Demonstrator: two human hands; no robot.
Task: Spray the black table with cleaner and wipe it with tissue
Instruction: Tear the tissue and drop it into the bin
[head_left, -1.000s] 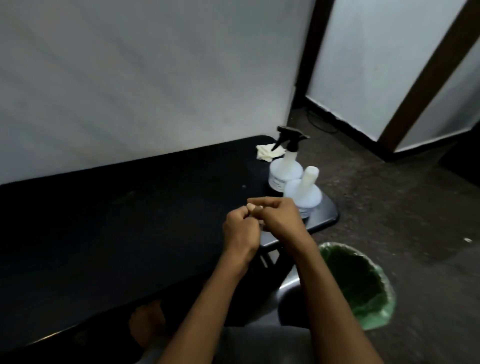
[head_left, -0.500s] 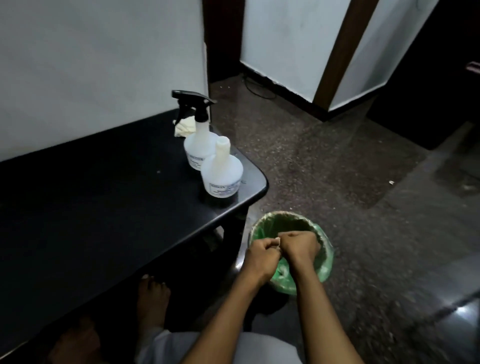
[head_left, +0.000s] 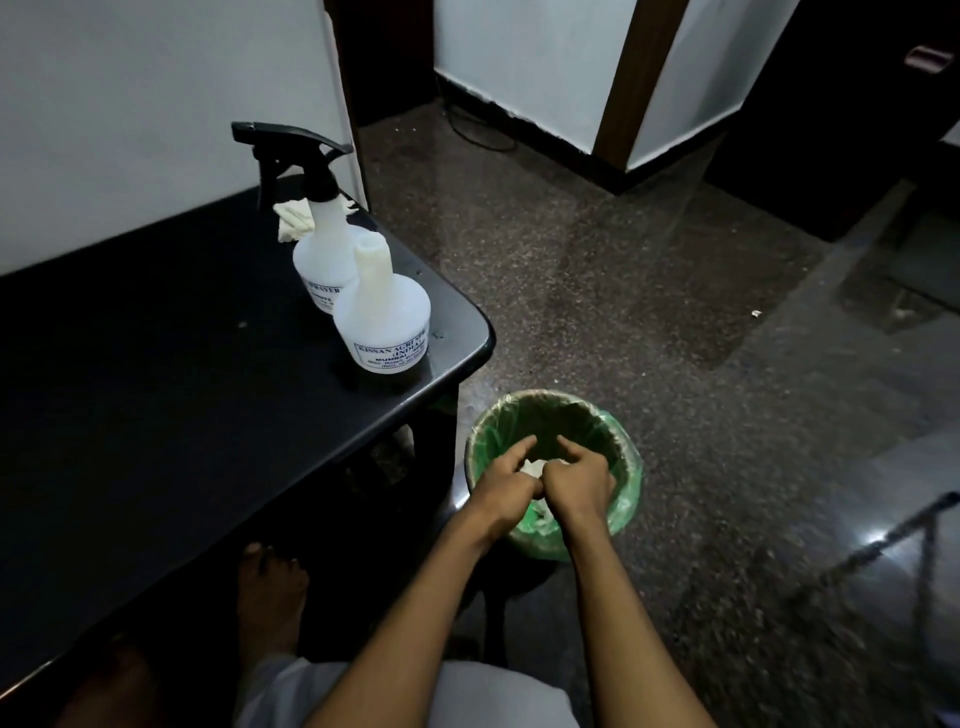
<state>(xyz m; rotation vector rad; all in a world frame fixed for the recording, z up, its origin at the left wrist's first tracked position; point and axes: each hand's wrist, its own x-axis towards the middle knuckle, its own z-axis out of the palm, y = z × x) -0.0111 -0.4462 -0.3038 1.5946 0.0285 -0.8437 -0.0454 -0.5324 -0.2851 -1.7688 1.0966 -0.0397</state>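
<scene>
The black table (head_left: 156, 395) fills the left half of the view. On its right end stand a white spray bottle (head_left: 317, 244) with a black trigger head and, in front of it, a white capless bottle (head_left: 382, 317). A crumpled tissue (head_left: 293, 218) lies behind the sprayer near the wall. My left hand (head_left: 506, 486) and my right hand (head_left: 579, 480) are together over the green-lined bin (head_left: 621, 467), both pinching a small white wad of tissue (head_left: 532, 466) between them. Index fingers point forward.
The bin stands on the speckled floor just right of the table's corner. My bare foot (head_left: 272, 582) shows under the table edge. White walls with dark skirting and a wooden post (head_left: 628, 78) stand at the back. A cable lies on the floor near the wall.
My hands moved from over the table's right end down to above the bin, still together on the tissue wad. The view turned right and downward.
</scene>
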